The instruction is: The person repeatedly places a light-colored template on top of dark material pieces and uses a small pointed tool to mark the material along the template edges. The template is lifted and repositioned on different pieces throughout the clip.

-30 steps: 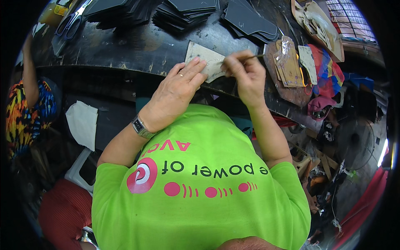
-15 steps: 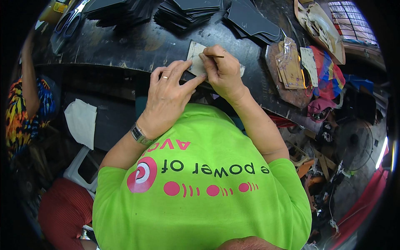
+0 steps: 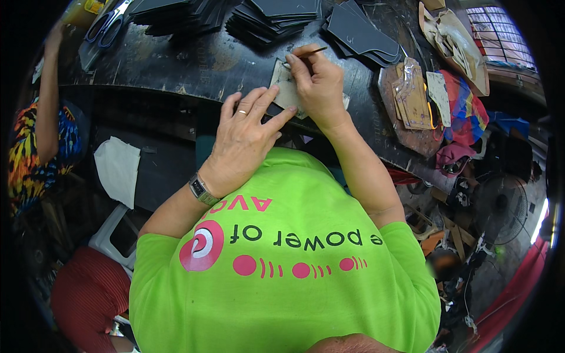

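Note:
A pale grey-white flat piece (image 3: 286, 89) lies near the table's front edge, partly covered by my hands. My left hand (image 3: 244, 132) rests with fingers spread, its fingertips on the left and near edge of that piece. In a pinch, my right hand (image 3: 322, 85) holds a thin dark brown stick (image 3: 313, 52), pen-like in shape. The stick slants up to the right, and its lower end is hidden by my fingers. My right hand sits over the far right part of the pale piece.
Stacks of dark cut sheets (image 3: 272, 19) line the table's far side, with more dark sheets (image 3: 362, 34) to the right. Scissors (image 3: 106, 28) lie at far left. Tan boards (image 3: 414, 97) and a box of scraps (image 3: 454, 50) are right. A co-worker's arm (image 3: 48, 109) reaches in at left.
My right hand has moved away from me along the pale piece, the stick still in its fingers. My left hand stays on the piece's edge. The whole view has shifted slightly.

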### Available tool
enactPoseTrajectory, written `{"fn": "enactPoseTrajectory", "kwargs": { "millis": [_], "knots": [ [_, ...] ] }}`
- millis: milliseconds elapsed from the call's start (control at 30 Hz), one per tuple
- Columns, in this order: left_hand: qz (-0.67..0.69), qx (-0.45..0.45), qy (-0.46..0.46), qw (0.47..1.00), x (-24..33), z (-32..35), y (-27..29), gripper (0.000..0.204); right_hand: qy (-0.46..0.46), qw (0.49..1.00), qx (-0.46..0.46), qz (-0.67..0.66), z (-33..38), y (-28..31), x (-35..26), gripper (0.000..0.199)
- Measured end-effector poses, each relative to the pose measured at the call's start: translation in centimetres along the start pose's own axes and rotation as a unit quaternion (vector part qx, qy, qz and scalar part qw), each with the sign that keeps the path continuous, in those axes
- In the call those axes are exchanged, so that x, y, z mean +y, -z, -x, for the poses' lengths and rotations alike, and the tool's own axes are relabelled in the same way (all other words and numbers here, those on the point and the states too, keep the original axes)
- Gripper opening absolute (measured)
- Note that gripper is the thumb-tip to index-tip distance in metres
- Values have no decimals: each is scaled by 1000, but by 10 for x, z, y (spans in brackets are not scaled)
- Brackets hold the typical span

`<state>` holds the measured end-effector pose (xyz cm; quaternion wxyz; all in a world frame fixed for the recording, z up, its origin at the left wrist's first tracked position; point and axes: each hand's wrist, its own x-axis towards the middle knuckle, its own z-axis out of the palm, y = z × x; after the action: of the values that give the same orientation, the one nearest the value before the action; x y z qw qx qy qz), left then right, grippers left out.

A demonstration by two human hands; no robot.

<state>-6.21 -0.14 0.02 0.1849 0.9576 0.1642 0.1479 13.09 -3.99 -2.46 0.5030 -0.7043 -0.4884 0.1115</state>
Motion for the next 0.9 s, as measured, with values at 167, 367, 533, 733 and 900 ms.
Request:
{"fn": "enactPoseTrajectory", "kwargs": {
  "millis": [167, 367, 533, 733, 900],
  "knots": [
    [-30, 6, 25, 999, 0, -1, 2, 51, 10, 999, 2, -53, 3, 4, 0, 7],
    [-28, 1, 9, 1000, -4, -2, 4, 53, -64, 979, -57, -185, 3, 14, 1, 7],
    [-33, -15, 6, 999, -6, -2, 5, 53, 141, 988, -65, 13, 7, 8, -3, 7],
    [-44, -27, 6, 999, -7, -1, 4, 56, 85, 994, -68, -21, 9, 8, -9, 8],
    [-29, -16, 3, 999, -6, -2, 5, 55, 25, 994, -94, -49, 8, 14, -5, 7]
  ]
}}
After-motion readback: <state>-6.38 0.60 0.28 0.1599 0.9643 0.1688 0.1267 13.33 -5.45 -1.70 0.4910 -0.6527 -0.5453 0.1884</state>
